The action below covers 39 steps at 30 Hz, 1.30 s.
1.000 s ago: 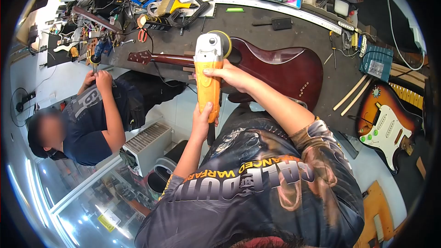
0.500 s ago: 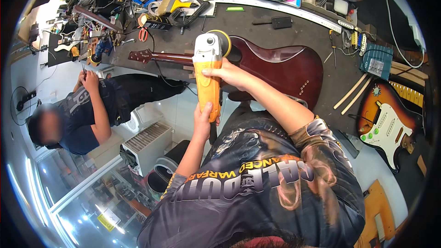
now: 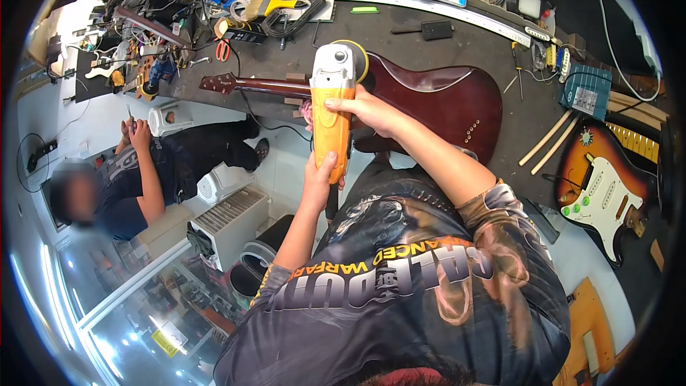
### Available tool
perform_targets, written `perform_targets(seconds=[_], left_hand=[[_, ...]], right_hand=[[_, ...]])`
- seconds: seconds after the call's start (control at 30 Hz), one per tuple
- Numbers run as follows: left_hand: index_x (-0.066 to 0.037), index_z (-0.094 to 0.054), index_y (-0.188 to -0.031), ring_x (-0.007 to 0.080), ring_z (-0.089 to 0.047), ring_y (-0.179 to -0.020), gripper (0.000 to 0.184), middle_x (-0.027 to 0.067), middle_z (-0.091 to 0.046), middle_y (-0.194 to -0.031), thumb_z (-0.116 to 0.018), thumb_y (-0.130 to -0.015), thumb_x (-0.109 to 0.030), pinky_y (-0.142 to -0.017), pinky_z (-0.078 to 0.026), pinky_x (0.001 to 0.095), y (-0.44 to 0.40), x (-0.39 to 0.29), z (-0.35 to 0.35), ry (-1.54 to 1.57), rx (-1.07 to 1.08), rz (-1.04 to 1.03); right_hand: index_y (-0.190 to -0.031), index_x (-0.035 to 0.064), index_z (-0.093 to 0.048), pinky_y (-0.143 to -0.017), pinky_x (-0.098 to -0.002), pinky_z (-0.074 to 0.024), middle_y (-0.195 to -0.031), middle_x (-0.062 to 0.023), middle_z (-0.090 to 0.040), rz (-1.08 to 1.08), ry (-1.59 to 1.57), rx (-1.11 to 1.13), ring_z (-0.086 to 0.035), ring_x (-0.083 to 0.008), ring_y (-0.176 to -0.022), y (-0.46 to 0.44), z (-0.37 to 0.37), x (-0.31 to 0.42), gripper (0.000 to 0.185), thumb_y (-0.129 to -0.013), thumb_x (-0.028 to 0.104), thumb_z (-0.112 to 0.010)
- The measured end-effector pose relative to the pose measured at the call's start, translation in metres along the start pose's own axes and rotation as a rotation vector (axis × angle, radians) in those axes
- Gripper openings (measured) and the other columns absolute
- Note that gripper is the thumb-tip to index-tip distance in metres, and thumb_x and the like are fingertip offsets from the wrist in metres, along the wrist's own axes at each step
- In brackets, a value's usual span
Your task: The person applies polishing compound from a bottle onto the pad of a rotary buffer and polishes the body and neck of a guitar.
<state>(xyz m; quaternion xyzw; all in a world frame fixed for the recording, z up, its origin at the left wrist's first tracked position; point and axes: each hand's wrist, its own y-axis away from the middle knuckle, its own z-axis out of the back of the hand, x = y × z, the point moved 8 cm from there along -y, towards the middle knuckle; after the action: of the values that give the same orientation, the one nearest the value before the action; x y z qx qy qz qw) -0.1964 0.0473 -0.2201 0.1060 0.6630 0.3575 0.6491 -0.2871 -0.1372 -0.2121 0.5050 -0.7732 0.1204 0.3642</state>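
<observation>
A yellow and silver power polisher [image 3: 333, 114] is held upright in the view by both hands. My left hand [image 3: 323, 175] wraps round its lower end, near the cord. My right hand [image 3: 371, 111] grips the upper body just below the metal head, thumb across the front. The round yellow-rimmed pad lies at the upper body edge of a dark red guitar [image 3: 443, 104]; whether it touches the wood is hard to tell. The guitar lies on the dark workbench [image 3: 400, 48], its neck pointing left, partly hidden behind the polisher.
At the left, another person [image 3: 136, 179] holds a small thing in both hands. Tools, a yellow brush [image 3: 268, 4] and red scissors [image 3: 223, 49] lie along the bench's back left. A sunburst guitar body [image 3: 604, 193] and two wooden sticks [image 3: 550, 144] are at the right.
The polisher and both my hands have shifted slightly right. A pink cloth now shows beside the tool. The other person has moved left, away from the bench.
</observation>
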Motion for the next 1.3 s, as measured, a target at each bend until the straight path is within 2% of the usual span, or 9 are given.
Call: perform_targets(seconds=[0.2, 0.43, 0.63, 0.67, 0.87, 0.97, 1.1, 1.3], left_hand=[[-0.004, -0.058, -0.126, 0.0155, -0.065, -0.058, 0.051, 0.0099, -0.068, -0.085, -0.063, -0.111, -0.053, -0.052, -0.054, 0.0295, 0.0, -0.014, -0.004, 0.032, -0.018, 0.033], [-0.005, -0.059, -0.125, 0.0144, -0.064, -0.057, 0.049, 0.009, -0.068, -0.082, -0.065, -0.11, -0.051, -0.052, -0.053, 0.0285, -0.001, -0.028, -0.011, -0.054, 0.054, 0.061], [-0.006, -0.059, -0.124, 0.0143, -0.063, -0.056, 0.049, 0.0085, -0.068, -0.082, -0.064, -0.111, -0.053, -0.052, -0.053, 0.0277, -0.004, -0.035, -0.01, -0.078, 0.03, 0.054], [-0.005, -0.059, -0.123, 0.014, -0.063, -0.056, 0.05, 0.0085, -0.067, -0.082, -0.062, -0.112, -0.054, -0.052, -0.053, 0.0278, -0.002, -0.037, -0.013, -0.086, 0.015, 0.064], [-0.005, -0.06, -0.121, 0.0133, -0.064, -0.057, 0.051, 0.0086, -0.067, -0.081, -0.06, -0.112, -0.055, -0.052, -0.053, 0.0276, 0.005, -0.047, -0.019, -0.134, 0.031, 0.097], [-0.005, -0.061, -0.12, 0.0137, -0.064, -0.057, 0.05, 0.0082, -0.067, -0.081, -0.059, -0.113, -0.054, -0.052, -0.053, 0.0272, 0.002, -0.052, -0.019, -0.091, 0.012, 0.092], [-0.005, -0.061, -0.12, 0.0139, -0.064, -0.057, 0.051, 0.0085, -0.067, -0.081, -0.06, -0.113, -0.055, -0.052, -0.054, 0.0276, 0.002, -0.051, -0.025, -0.056, -0.022, 0.116], [-0.005, -0.062, -0.118, 0.0138, -0.065, -0.058, 0.052, 0.0083, -0.067, -0.081, -0.06, -0.112, -0.057, -0.053, -0.054, 0.0278, 0.007, -0.056, -0.024, -0.131, 0.035, 0.115]], right_hand=[[-0.149, 0.0066, -0.064, -0.106, -0.0428, -0.0607, -0.133, -0.0119, -0.078, -0.035, 0.04, -0.015, -0.076, -0.0239, -0.122, -0.019, 0.014, -0.016, 0.054, -0.106, 0.037, -0.074], [-0.148, 0.0096, -0.066, -0.105, -0.0435, -0.0604, -0.13, -0.0106, -0.08, -0.043, 0.001, -0.13, -0.077, -0.0233, -0.121, 0.03, 0.01, 0.025, 0.049, -0.108, 0.037, -0.07], [-0.154, 0.014, -0.061, -0.107, -0.0567, -0.0566, -0.144, -0.0135, -0.072, -0.12, 0.057, -0.199, -0.07, -0.0286, -0.132, 0.012, 0.025, 0.004, 0.062, -0.104, 0.049, -0.072], [-0.157, 0.0148, -0.059, -0.109, -0.0612, -0.0538, -0.15, -0.0141, -0.068, -0.131, 0.026, -0.106, -0.066, -0.031, -0.136, 0.003, 0.024, -0.001, 0.068, -0.103, 0.055, -0.072], [-0.157, 0.0152, -0.059, -0.11, -0.0603, -0.0525, -0.147, -0.0134, -0.07, -0.131, -0.005, -0.152, -0.067, -0.0304, -0.135, 0.012, 0.032, -0.002, 0.069, -0.102, 0.056, -0.072], [-0.156, 0.0153, -0.061, -0.109, -0.0594, -0.0532, -0.146, -0.0134, -0.071, -0.132, -0.04, -0.073, -0.068, -0.0303, -0.134, -0.005, 0.028, -0.004, 0.068, -0.102, 0.056, -0.072], [-0.154, 0.015, -0.063, -0.106, -0.0592, -0.0552, -0.145, -0.0139, -0.072, -0.173, 0.015, -0.089, -0.07, -0.0298, -0.131, -0.008, 0.032, -0.004, 0.067, -0.103, 0.056, -0.072], [-0.153, 0.0146, -0.063, -0.105, -0.0575, -0.0561, -0.142, -0.0124, -0.073, -0.116, -0.026, -0.098, -0.069, -0.0287, -0.132, 0.004, 0.035, -0.011, 0.067, -0.102, 0.057, -0.072]])
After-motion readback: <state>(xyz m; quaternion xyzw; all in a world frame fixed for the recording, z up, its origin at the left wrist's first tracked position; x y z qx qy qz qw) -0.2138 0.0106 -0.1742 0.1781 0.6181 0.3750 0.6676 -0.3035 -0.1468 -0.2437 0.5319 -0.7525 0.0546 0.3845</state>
